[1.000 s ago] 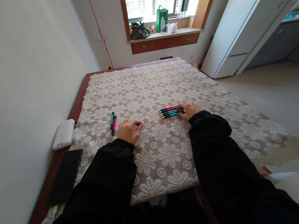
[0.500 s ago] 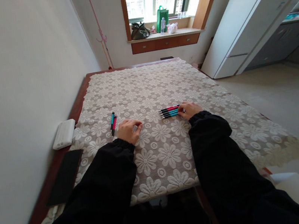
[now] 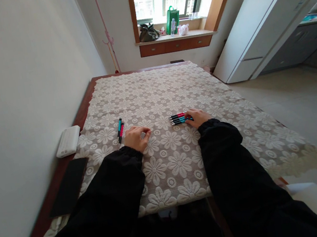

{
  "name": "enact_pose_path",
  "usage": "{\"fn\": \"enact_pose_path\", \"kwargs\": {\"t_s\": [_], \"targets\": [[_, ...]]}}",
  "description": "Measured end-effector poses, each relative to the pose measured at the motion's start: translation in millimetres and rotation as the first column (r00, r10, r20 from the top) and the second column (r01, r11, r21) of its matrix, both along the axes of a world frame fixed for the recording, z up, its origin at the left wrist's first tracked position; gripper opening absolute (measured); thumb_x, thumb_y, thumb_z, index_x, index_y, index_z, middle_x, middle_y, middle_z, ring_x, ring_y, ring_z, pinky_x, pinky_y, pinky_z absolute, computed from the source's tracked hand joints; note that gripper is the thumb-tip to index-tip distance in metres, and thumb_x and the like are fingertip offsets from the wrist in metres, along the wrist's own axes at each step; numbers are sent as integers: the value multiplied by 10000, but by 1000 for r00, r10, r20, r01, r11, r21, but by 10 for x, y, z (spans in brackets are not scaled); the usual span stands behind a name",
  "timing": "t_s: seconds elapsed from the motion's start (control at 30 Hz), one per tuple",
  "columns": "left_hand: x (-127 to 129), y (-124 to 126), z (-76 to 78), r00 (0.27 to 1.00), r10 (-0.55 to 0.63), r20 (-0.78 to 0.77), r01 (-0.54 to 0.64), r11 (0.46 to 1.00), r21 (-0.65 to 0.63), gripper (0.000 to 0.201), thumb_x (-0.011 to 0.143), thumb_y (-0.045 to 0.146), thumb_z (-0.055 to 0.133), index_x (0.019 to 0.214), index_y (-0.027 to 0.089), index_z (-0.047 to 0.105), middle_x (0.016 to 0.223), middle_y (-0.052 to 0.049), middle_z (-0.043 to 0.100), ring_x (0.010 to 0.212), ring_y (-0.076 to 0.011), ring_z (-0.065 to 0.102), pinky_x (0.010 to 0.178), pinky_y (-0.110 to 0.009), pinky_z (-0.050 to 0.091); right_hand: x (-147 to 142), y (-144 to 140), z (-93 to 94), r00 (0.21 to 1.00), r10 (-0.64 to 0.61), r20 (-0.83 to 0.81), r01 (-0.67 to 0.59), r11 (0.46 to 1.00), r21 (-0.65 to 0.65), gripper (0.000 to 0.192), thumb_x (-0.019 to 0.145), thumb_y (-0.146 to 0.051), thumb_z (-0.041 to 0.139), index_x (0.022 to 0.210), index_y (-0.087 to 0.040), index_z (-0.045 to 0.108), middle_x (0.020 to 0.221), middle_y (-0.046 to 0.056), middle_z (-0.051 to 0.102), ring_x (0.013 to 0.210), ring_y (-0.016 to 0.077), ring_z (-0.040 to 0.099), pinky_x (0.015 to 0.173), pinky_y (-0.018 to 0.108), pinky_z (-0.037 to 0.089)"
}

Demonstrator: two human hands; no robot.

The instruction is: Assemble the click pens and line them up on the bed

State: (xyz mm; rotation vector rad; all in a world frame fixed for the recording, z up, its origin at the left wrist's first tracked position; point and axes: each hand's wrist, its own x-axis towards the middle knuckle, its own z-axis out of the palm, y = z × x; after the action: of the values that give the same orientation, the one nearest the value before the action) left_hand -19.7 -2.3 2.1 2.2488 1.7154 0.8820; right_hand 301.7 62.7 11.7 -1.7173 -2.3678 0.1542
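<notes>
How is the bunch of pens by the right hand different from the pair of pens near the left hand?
The bunch of pens holds more, about four or five; the pair of pens holds two. The bunch lies crosswise, tips pointing left; the pair lies roughly lengthwise, pointing away from the person. The right hand touches the bunch's ends; the left hand rests beside the pair, apparently without touching. Both sets mix teal and pink pens and lie side by side on the lace tablecloth.
</notes>
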Motion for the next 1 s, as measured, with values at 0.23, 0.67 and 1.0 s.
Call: {"fn": "enact_pose_path", "kwargs": {"t_s": [0.23, 0.67, 1.0], "targets": [[-232, 123, 98, 972, 197, -125, -197, 980, 9, 210, 894, 360, 585, 992, 248, 734, 1010, -44, 755, 1053, -287, 614, 948, -439, 426, -18, 7, -32, 999, -38, -2, 38, 999, 13, 55, 845, -247, 680, 890, -215, 685, 990, 56, 672, 899, 205, 619, 739, 294, 434], [-718, 281, 61, 847, 430, -311, -491, 859, -149, 274, 852, 410, 608, 1054, 224, 608, 1141, -112, 677, 1101, -314, 616, 895, -422, 475, -83, -27, -22, 996, -86, 8, 85, 996, 36, 59, 845, -246, 669, 894, -213, 670, 1015, 71, 676, 935, 230, 624, 746, 307, 441], [-714, 305, 24, 874, 385, -296, -440, 886, -147, 258, 875, 342, 567, 1109, 244, 614, 1157, -107, 644, 1099, -299, 616, 871, -391, 494, -109, -51, -42, 995, -99, -32, 102, 991, 82, 93, 817, -262, 669, 897, -215, 664, 1018, 76, 667, 924, 233, 626, 752, 326, 463]]}}
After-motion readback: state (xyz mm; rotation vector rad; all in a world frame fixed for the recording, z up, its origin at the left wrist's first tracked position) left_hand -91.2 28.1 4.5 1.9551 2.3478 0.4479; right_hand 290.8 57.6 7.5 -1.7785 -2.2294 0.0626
